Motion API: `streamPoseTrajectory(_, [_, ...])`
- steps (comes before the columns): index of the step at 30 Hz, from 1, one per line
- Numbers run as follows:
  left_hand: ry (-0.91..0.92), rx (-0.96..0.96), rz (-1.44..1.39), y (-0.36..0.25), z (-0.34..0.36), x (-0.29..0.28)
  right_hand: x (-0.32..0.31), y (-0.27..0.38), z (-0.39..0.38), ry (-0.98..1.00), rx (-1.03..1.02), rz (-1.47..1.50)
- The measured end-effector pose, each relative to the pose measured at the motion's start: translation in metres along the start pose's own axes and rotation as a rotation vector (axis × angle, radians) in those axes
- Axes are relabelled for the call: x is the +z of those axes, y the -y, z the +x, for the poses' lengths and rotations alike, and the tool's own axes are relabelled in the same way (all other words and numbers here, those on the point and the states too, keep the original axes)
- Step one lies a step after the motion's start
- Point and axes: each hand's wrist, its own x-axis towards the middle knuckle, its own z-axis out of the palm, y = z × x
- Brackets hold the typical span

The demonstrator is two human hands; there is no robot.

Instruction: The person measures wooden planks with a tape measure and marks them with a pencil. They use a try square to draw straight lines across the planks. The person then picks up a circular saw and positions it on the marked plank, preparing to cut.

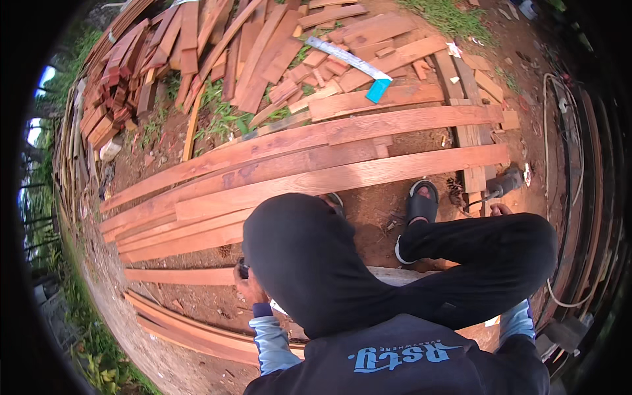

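At my left hip, beside my bent knee, my left hand (247,284) is closed around a small black object (243,268) whose kind I cannot make out. The hand is close to the end of a reddish plank (178,276) on the ground. Only the fingertips of my right hand (500,209) show past my right knee, so its grip is hidden. Just beyond them lies a dark corded power tool (505,183). Long planed planks (342,181) lie side by side in front of me, their right ends resting on crosswise timbers (471,138).
A try square with a blue handle (378,90) lies on boards ahead. Behind it is a heap of cut wood (263,52), with a stack of short pieces (118,99) at the left. A pale cable or hose (546,131) runs down the right. My sandalled foot (421,201) is beside the planks.
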Motion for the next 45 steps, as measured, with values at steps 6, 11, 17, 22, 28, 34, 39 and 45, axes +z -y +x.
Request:
streamPoseTrajectory(6, [0.635, 0.422, 0.001, -0.313, 0.018, 0.137, 0.073, 0.25, 0.05, 0.112, -0.49, -0.087])
streamPoseTrajectory(11, [1.346, 0.536, 0.509, -0.394, -0.033, 0.305, 0.15, 0.289, 0.07, 0.318, -0.773, -0.105])
streamPoseTrajectory(17, [1.534, 0.899, 0.875, -0.319, -0.079, 0.392, 0.217, 0.24, 0.076, 0.159, -0.752, -0.01])
streamPoseTrajectory(22, [1.587, 0.809, 0.71, -0.29, -0.08, 0.412, 0.215, 0.221, 0.067, 0.509, -0.418, 0.167])
streamPoseTrajectory(28, [1.687, 0.544, 0.806, -0.306, -0.1, 0.449, 0.213, 0.206, 0.088, 0.318, -0.223, 0.263])
streamPoseTrajectory(34, [1.609, 0.54, 1.013, -0.293, -0.078, 0.467, 0.193, 0.195, 0.124, 0.211, -0.216, 0.437])
streamPoseTrajectory(39, [1.429, 0.103, 0.81, -0.3, -0.032, 0.435, 0.093, 0.165, 0.207, -0.138, 0.118, 0.652])
streamPoseTrajectory(45, [1.382, -0.1, 0.813, -0.275, 0.005, 0.424, -0.011, 0.08, 0.304, -0.546, 0.166, 0.072])
